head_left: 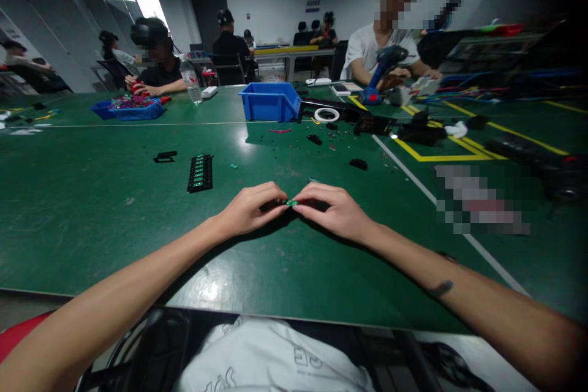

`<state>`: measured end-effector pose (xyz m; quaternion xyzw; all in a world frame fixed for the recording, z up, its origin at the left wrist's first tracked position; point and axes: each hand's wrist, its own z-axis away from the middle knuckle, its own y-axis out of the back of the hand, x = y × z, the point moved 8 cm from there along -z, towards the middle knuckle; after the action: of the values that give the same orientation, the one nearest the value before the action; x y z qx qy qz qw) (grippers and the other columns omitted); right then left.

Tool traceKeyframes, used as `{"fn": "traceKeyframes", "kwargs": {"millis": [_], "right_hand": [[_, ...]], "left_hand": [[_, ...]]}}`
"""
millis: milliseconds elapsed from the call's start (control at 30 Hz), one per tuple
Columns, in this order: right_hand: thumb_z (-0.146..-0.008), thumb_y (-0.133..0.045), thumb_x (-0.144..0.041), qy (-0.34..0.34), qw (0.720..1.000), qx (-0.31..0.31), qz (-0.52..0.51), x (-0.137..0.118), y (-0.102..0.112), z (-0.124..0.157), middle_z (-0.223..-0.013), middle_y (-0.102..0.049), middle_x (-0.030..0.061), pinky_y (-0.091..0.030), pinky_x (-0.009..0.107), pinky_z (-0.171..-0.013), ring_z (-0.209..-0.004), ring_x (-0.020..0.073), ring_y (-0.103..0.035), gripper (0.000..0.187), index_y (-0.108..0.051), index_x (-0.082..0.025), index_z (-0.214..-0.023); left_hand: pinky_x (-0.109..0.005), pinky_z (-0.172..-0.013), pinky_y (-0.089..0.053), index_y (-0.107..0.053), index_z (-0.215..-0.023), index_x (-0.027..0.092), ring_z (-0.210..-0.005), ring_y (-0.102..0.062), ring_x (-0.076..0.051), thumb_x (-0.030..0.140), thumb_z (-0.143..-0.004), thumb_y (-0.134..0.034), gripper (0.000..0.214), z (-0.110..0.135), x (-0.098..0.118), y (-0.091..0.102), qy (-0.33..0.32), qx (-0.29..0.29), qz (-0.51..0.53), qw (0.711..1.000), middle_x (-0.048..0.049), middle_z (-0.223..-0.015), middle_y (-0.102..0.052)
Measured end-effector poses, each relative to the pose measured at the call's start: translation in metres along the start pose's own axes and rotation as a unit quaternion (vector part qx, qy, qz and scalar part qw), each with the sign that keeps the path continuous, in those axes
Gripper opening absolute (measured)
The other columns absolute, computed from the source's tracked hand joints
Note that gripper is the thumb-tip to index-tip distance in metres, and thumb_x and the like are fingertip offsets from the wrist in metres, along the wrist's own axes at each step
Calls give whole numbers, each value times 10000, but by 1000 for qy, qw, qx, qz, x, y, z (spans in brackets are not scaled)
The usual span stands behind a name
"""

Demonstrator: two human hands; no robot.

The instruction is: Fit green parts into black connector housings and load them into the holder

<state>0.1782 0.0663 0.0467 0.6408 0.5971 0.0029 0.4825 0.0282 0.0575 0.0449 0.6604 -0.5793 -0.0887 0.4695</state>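
A small green circuit board [290,203] is pinched between both hands just above the green table [151,220]. My left hand [254,208] grips its left end with thumb and fingertips. From the other side, my right hand [334,211] holds the right end the same way. Fingertips cover part of the board. To the left lies a black tray [200,173] with several green boards set in a column. Another tiny green piece [234,166] rests on the table between the tray and my hands.
Beyond my hands stand a blue bin [269,103], a white ring [326,114] and scattered small parts. Black frames [165,157] lie left. A blue drill [383,73] stands near a co-worker [379,49] across the table. Far left, blue trays [133,111] hold wires beside a bottle [191,82].
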Motion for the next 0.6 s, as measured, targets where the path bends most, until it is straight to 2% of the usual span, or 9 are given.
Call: {"fn": "traceKeyframes", "kwargs": {"millis": [267, 467, 600], "right_hand": [[-1016, -593, -271, -5, 1000, -27, -9, 1, -4, 1, -908, -701, 52, -490, 313, -794, -828, 166, -643, 169, -726, -189, -954], [-1024, -577, -286, -17, 1000, -20, -10, 3, -4, 1, -881, -692, 49, -482, 314, -784, -809, 167, -635, 195, -715, -187, -927], [-1027, -567, -294, -23, 999, -32, -13, 4, -6, 2, -882, -693, 49, -484, 317, -777, -798, 168, -634, 207, -718, -188, -934]], "left_hand": [[-276, -753, -483, -664, -1043, 139, -813, -601, -155, 256, -1034, -531, 177, 1, 1, -2, -7, -5, -3, 1000, -85, -898, -648], [-274, -752, -490, -637, -1170, 149, -845, -608, -162, 292, -1009, -585, 222, 0, 1, -2, -2, -2, -6, 1000, -93, -958, -652], [-267, -752, -491, -646, -1147, 150, -848, -611, -156, 266, -1020, -555, 195, 0, 2, -5, -12, -6, -2, 1000, -101, -977, -654]]}}
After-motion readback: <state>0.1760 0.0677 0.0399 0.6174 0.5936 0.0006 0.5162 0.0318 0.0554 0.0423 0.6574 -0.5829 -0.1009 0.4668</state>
